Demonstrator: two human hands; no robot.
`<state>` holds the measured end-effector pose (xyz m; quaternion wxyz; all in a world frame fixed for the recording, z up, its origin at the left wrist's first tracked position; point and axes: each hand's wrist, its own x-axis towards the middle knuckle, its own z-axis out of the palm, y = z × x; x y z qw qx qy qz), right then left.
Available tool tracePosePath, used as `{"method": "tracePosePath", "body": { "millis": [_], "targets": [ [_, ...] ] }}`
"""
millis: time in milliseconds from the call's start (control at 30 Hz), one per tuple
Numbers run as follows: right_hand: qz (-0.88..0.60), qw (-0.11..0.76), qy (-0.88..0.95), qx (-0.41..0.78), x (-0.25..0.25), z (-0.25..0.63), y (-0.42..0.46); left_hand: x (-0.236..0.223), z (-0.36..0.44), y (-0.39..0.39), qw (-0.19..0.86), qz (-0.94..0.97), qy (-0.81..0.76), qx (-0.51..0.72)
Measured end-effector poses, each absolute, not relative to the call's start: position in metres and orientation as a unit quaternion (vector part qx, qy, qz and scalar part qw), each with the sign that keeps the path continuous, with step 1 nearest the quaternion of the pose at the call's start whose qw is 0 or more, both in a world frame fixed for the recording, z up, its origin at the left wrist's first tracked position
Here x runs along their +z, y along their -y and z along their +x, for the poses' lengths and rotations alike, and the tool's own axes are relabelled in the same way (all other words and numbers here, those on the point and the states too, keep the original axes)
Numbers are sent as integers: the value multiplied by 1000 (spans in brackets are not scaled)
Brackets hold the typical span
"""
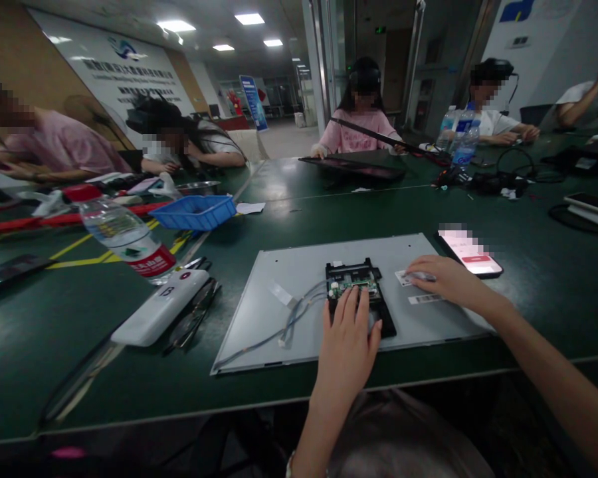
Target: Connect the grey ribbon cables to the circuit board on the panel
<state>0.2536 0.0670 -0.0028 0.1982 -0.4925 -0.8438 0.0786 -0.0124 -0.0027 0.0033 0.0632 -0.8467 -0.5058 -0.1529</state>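
Observation:
A flat grey metal panel (299, 345) lies in front of me, its near edge close to the table's edge. On its middle rests a black plastic frame (389, 322) with a green circuit board (351, 285) in it. My left hand (346, 335) lies over this frame, fingers stretched out and touching the board area. Thin grey cables (299, 312) run from the board's left side across the panel. Over the white labels (425, 299) on the right, my right hand (446, 282) has its fingers closed around something small and greyish that I cannot make out.
A lit phone (471, 252) lies beyond the panel's right corner. To the left are a white power bank (162, 309), eyeglasses (194, 318), a water bottle (124, 232) and a blue tray (197, 214). Several people sit around the green table (289, 206), one behind a dark screen (353, 168).

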Motion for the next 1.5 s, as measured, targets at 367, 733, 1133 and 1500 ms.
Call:
{"method": "tracePosePath", "body": {
  "millis": [367,733,1133,1500],
  "targets": [
    [-500,120,855,-66,-2,248,-52,3,-12,3,75,-849,497,-164],
    [-524,112,840,-86,4,237,-44,3,-12,3,71,-849,498,-163],
    [-570,114,808,-95,10,164,-12,3,-11,3,68,-850,499,-158],
    [-556,201,803,-75,-6,167,-11,3,-11,2,68,-850,498,-160]
  ]
}}
